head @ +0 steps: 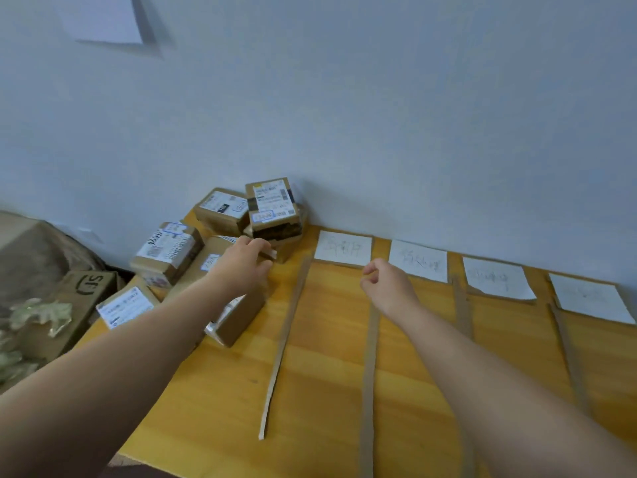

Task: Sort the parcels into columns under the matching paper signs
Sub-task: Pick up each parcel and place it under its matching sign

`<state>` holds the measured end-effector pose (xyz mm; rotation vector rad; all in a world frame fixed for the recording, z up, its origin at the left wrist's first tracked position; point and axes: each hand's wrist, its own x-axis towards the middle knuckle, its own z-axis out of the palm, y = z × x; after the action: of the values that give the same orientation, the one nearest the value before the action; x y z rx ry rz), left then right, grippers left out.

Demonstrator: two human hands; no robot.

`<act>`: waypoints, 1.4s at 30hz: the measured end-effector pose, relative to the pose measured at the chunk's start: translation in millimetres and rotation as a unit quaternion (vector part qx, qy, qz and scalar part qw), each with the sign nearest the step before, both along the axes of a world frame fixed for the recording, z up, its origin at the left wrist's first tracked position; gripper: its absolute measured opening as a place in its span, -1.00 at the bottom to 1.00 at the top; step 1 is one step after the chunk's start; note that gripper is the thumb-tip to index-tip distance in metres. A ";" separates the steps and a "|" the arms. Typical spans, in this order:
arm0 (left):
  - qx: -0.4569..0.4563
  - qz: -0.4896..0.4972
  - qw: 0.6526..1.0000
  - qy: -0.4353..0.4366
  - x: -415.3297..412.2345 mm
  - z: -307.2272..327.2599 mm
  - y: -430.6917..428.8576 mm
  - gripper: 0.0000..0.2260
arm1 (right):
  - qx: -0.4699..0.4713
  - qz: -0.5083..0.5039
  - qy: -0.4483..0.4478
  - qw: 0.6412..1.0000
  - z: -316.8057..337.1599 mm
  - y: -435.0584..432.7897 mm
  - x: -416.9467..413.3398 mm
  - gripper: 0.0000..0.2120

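A heap of brown cardboard parcels [220,236] with white labels lies at the table's back left corner. The topmost parcel [272,203] leans against the wall. My left hand [244,260] reaches into the heap and rests on a small parcel [275,255] at its right edge, fingers curled over it. A long parcel [238,319] lies under my left forearm. My right hand [387,282] hovers over the table, fingers loosely curled, holding nothing. Several white paper signs [344,248] [418,260] [496,277] [591,298] lie along the wall.
Cardboard strips [286,339] [368,381] [462,305] [568,353] divide the yellow wooden table [327,339] into columns. Left of the table stand a brown box marked SF [86,288] and some pale crumpled material [38,315]. A sheet of paper [103,19] hangs on the wall.
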<state>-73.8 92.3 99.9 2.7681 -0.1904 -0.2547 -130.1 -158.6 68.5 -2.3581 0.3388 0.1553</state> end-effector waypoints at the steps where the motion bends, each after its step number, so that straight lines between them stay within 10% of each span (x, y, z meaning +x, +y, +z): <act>1: -0.002 0.001 1.000 0.001 3.7 2.2 7.6 -0.61 | 0.003 0.002 0.002 1.000 -0.2 8.5 4.9 -0.88; 21: -0.114 -0.009 0.990 0.086 192.1 -32.5 65.6 -0.56 | 0.249 -0.203 0.086 0.943 -22.5 127.4 189.2 -0.25; 32: -0.233 0.010 0.962 0.140 200.7 -52.6 67.2 -0.67 | 0.358 -0.208 0.125 0.902 -31.9 135.1 204.1 -0.39; 42: -0.467 0.087 0.857 0.199 143.5 -24.4 65.5 -0.67 | 0.425 -0.185 0.038 0.885 -17.6 125.2 140.3 -0.54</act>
<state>69.7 157.9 75.4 1.7024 0.0467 -0.5153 10.2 -33.5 50.9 -1.3902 0.6079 0.1687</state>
